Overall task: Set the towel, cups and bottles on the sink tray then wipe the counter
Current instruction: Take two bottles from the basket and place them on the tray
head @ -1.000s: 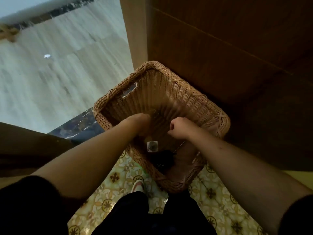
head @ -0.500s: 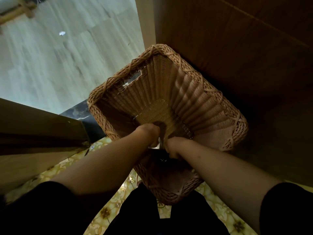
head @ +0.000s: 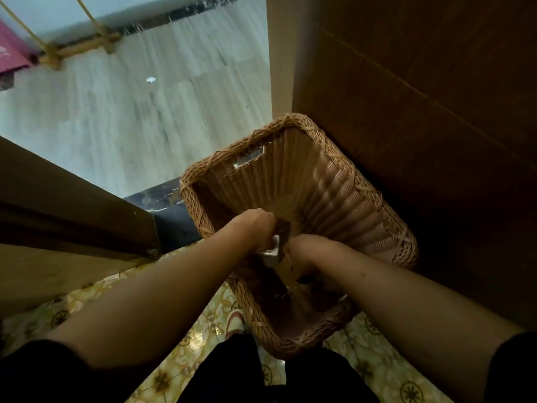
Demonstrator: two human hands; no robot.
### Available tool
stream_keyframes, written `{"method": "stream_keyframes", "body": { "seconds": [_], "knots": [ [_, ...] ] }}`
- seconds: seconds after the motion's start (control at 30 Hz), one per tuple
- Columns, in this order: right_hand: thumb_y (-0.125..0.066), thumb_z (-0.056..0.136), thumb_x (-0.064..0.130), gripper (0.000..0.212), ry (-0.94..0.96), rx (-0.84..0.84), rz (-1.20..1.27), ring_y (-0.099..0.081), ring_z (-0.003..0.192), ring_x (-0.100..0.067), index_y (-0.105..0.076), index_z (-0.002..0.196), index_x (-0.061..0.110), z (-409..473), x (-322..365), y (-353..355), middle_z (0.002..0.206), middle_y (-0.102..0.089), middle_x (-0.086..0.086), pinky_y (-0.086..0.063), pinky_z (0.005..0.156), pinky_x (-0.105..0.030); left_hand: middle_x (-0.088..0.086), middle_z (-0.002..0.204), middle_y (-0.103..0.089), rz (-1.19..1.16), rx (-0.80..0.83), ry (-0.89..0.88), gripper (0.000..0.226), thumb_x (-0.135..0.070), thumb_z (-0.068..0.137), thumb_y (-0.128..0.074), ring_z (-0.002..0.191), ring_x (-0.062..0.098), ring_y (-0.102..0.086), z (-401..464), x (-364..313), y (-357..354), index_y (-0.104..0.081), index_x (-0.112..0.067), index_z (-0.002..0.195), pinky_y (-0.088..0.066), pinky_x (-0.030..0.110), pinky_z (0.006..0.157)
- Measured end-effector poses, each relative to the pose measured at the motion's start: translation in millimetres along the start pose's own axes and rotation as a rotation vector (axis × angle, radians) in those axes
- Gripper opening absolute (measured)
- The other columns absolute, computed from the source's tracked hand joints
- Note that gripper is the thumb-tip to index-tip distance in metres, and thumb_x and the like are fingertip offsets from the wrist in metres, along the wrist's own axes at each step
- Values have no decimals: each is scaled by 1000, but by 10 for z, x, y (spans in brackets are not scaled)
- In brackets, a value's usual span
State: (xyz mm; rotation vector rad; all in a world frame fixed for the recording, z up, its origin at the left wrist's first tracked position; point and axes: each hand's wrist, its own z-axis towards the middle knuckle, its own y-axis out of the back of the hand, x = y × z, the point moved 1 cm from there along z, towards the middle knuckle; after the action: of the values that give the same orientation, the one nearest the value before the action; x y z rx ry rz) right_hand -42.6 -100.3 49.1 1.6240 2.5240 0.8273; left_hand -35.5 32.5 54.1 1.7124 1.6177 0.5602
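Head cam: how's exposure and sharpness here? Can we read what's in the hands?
Head view: uneven light, pale floor bright, wooden panel and wicker basket interior dim. Wide-angle bend at the edges. Left hand and right hand meet over a small whitish item, too shadowed to identify.

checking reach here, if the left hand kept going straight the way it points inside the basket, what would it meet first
Most likely the woven floor of the basket: the left hand points down and away into it, just short of that bottom panel. Depth is hard to judge.
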Motion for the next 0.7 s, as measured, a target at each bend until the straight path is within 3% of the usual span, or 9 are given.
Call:
{"method": "stream_keyframes", "body": {
  "seconds": [0.1, 0.17, 0.27, 0.43, 0.57, 0.7],
  "knots": [
    [-70, 83, 26, 25, 32, -138, -8, -59, 79, -25, -47, 75, 22, -282, 40, 257, 82, -55, -2, -48, 65, -34, 4, 102, -69, -62, -137, 27, 32, -40, 93, -59, 91, 22, -63, -221, 26, 255, -67, -15, 111, -45, 30, 68],
    [-73, 81, 23, 17, 57, -214, -57, -62, 86, -24, -57, 87, 19, -488, 94, 457, 92, -61, -3, -52, 69, -35, 0, 97, -68, -101, -233, 36, 29, -41, 92, -61, 86, 18, -63, -408, 76, 424, -67, -18, 109, -45, 28, 64],
    [-75, 80, 13, 31, 75, -288, -127, -64, 90, -23, -63, 109, 17, -777, 208, 773, 103, -64, -4, -58, 78, -37, -5, 90, -65, -145, -385, 60, 26, -42, 91, -63, 79, 14, -58, -738, 154, 697, -66, -22, 107, -42, 24, 59],
    [-74, 78, 20, 21, 177, -540, -215, -59, 77, -18, -54, 80, 27, -1316, 555, 1311, 88, -61, 1, -47, 59, -30, 0, 100, -70, -247, -634, 128, 29, -39, 88, -68, 88, 17, -64, -1397, 346, 1168, -67, -21, 112, -56, 35, 82],
    [-74, 82, 25, 19, 219, -711, -234, -55, 74, -15, -57, 90, 24, -1699, 1003, 1633, 86, -58, 2, -40, 54, -25, 3, 108, -71, -308, -788, 201, 30, -38, 89, -69, 92, 19, -66, -2111, 677, 1458, -66, -22, 115, -57, 39, 88],
    [-74, 82, 31, 19, 303, -848, -286, -55, 74, -10, -61, 95, 24, -1998, 1667, 1787, 88, -60, 3, -40, 56, -22, 0, 103, -70, -331, -942, 267, 29, -38, 90, -69, 89, 18, -66, -2956, 1099, 1513, -67, -22, 115, -58, 36, 83]
  ]
}}
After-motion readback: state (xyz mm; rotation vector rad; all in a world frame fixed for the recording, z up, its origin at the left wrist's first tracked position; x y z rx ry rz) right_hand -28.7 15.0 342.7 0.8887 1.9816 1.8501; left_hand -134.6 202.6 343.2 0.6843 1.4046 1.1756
